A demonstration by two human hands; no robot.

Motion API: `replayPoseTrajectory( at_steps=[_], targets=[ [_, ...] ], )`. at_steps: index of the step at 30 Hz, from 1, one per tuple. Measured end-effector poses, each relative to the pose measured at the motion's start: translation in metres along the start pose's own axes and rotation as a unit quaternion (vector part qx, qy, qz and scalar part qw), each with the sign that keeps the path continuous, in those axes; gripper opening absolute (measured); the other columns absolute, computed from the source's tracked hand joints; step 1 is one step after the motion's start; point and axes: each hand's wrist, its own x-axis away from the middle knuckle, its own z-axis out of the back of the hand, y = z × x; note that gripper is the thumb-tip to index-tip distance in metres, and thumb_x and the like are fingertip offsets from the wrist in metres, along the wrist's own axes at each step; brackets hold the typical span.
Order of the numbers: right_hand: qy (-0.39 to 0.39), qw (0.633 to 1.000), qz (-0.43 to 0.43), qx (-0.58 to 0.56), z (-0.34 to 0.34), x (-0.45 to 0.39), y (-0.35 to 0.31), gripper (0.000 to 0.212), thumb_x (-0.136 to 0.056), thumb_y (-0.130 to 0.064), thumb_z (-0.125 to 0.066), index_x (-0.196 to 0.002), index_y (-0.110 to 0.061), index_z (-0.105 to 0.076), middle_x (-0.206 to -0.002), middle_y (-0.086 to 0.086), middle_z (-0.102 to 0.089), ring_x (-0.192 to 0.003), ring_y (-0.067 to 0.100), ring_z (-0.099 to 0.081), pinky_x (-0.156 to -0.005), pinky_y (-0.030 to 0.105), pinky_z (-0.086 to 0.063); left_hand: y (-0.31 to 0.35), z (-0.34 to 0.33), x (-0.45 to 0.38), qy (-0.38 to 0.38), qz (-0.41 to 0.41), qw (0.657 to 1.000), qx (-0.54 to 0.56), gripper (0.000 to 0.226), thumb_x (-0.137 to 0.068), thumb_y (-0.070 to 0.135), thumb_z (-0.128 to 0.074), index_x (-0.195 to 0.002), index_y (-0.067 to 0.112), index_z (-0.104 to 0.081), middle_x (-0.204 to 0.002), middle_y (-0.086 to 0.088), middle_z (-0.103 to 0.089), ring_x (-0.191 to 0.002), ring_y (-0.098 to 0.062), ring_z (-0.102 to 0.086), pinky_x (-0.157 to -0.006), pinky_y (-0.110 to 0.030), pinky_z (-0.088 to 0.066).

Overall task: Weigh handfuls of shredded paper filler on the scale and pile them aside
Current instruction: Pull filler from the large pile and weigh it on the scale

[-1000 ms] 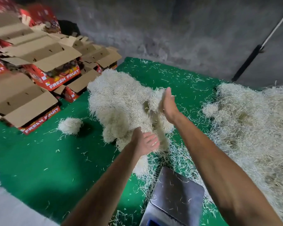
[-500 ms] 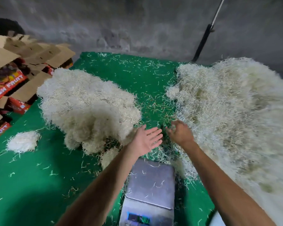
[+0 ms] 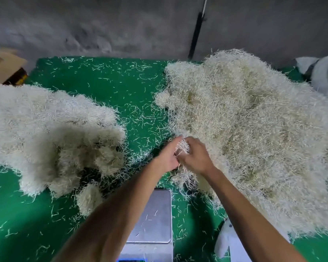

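Head view, looking down at your two hands, which meet at the near edge of the big heap. Your fingers [image 3: 180, 140] on both sides curl around one small clump of shredded paper [image 3: 183, 147]: your left hand [image 3: 168, 156] cups it from the left, your right hand [image 3: 196, 157] closes over it from the right, and pale strands stick out between them and hang below your wrists. The clump touches the large heap of filler [image 3: 254, 133], which spreads across the right half of the green surface [image 3: 106, 86]. Just below your hands, between your forearms, sits the scale [image 3: 155, 222], its steel platform carrying only a few stray strands; your left forearm crosses over part of it. To the left, well apart from the big heap, lies a second pile [image 3: 51, 133] made of rounded tufts. Loose shreds litter the green between the two piles. A cardboard box [image 3: 6, 67] sits at the far left, and a grey wall [image 3: 121, 25] rises behind.
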Motion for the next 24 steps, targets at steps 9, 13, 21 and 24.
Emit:
replayPoseTrajectory(
  at_steps=[9,13,21,24],
  targets=[
    [-0.010,0.982,-0.105,0.159,0.043,0.008,0.033,0.027,-0.102,-0.022,-0.056,-0.121,-0.003,-0.056,-0.084,0.005,-0.057,-0.080,0.025,-0.060,-0.073,0.031,-0.050,0.143,-0.039,0.017,0.052,-0.170,0.971,-0.159,0.104,-0.073,0.070,-0.075,-0.157,0.033,-0.028,-0.166,-0.003,-0.024,-0.150,-0.032,-0.026,-0.120,-0.059,-0.020],
    [0.179,0.970,-0.157,-0.057,0.083,-0.012,0.014,0.035,-0.094,-0.017,-0.063,-0.124,-0.002,-0.054,-0.076,0.005,-0.054,-0.059,0.009,-0.052,-0.055,0.021,-0.042,0.144,-0.027,0.007,0.019,-0.213,0.790,-0.574,0.126,-0.059,0.075,-0.081,-0.159,0.032,-0.019,-0.168,0.000,-0.013,-0.153,-0.027,-0.019,-0.122,-0.053,-0.021],
    [0.202,0.961,-0.153,0.109,0.112,-0.002,0.031,0.029,-0.092,-0.004,-0.062,-0.119,-0.005,-0.053,-0.103,0.005,-0.059,-0.077,0.017,-0.050,-0.054,0.018,-0.035,0.159,-0.017,0.017,0.152,-0.268,0.816,-0.489,0.079,-0.089,0.016,-0.071,-0.157,0.015,-0.029,-0.137,-0.008,-0.055,-0.083,-0.014,-0.066,-0.065,-0.026,-0.058],
    [-0.006,0.941,-0.201,0.270,0.099,0.017,0.055,0.055,-0.094,-0.032,-0.066,-0.139,-0.008,-0.046,-0.148,0.016,-0.046,-0.129,0.031,-0.049,-0.112,0.044,-0.040,0.183,-0.024,0.033,0.163,-0.242,0.911,-0.292,0.090,-0.092,0.021,-0.072,-0.161,0.017,-0.016,-0.163,-0.012,-0.027,-0.137,-0.030,-0.044,-0.111,-0.044,-0.039]
  ],
)
